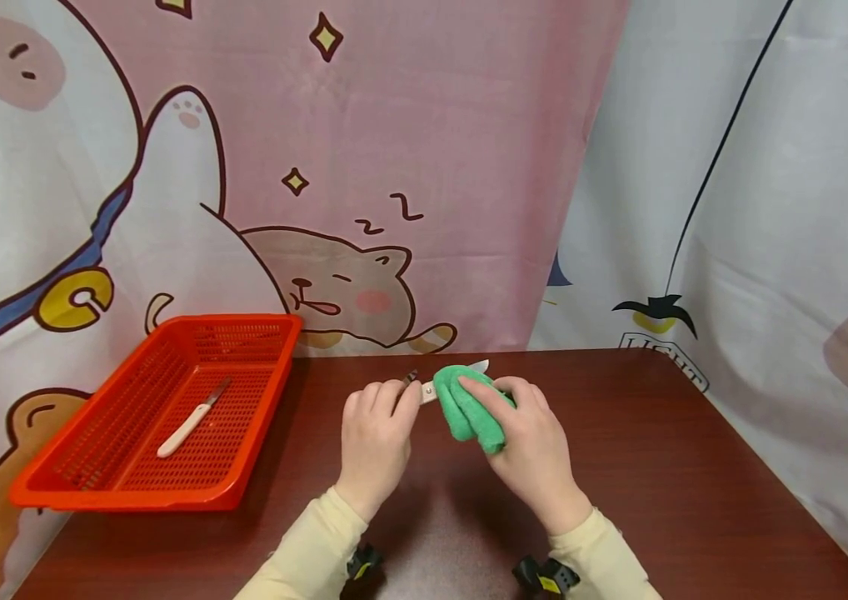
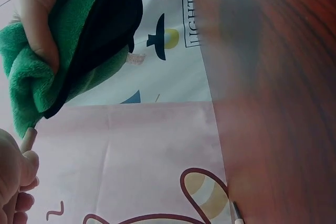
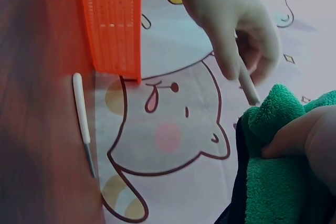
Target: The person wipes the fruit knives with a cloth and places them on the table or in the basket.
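Right of the red basket [image 1: 132,500], left hand [image 1: 377,446] grips a knife [image 1: 429,392] by its pale handle; right hand [image 1: 532,446] grips a green cloth [image 1: 469,412] folded about the blade. Tip [image 1: 481,366] pokes past the cloth; if the fabric slips or bunches, the edge could, I judge, nick the right fingers.

Wrist views close on green cloth [image 3: 275,182]

Behind the dark reddish-brown, wood-grained surface [image 1: 679,467] hangs a pink cloth backdrop [image 1: 454,125] printed with cartoon animals [image 1: 352,287] and yellow four-pointed stars [image 1: 326,37] — pale, creased cloth [image 1: 791,150] fills the right — and soft light glosses the surface.
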`<state>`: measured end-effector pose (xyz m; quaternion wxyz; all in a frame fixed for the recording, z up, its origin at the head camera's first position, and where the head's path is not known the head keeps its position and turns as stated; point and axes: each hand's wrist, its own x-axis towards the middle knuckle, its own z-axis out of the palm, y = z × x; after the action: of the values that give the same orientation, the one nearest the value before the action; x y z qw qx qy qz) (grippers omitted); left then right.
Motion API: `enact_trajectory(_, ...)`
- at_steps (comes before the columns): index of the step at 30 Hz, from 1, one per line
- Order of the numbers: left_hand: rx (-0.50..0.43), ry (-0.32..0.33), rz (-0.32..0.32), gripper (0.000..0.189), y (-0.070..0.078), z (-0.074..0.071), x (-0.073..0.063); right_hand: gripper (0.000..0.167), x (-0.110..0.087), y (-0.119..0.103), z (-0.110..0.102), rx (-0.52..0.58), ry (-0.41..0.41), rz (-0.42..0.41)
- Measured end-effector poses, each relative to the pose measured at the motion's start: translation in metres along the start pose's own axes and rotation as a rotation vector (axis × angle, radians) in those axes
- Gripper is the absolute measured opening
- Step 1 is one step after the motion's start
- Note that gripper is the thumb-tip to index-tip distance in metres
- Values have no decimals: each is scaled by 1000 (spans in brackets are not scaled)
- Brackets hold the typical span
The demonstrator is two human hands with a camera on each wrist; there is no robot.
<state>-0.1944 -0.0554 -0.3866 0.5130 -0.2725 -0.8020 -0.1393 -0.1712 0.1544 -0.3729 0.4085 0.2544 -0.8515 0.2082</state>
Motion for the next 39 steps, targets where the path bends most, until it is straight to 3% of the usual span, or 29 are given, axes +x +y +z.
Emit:
enact_trajectory(7, -9, 2, -12, 18, -1, -2, 0, 84, 2, 11, -9, -28, -5, 69)
enact_trajectory(17, -19, -13, -34, 23, -2, -3, 1, 83, 3, 21, -17, -57, -13, 108)
enact_trajectory(26, -21, -48, -53, 32, -4, -4, 2, 78, 4, 27, -25, -61, -2, 132)
enact_trajectory(39, -25, -40, -43, 31, -4, -3, 3, 79, 9, 23, -39, -27, 69, 111)
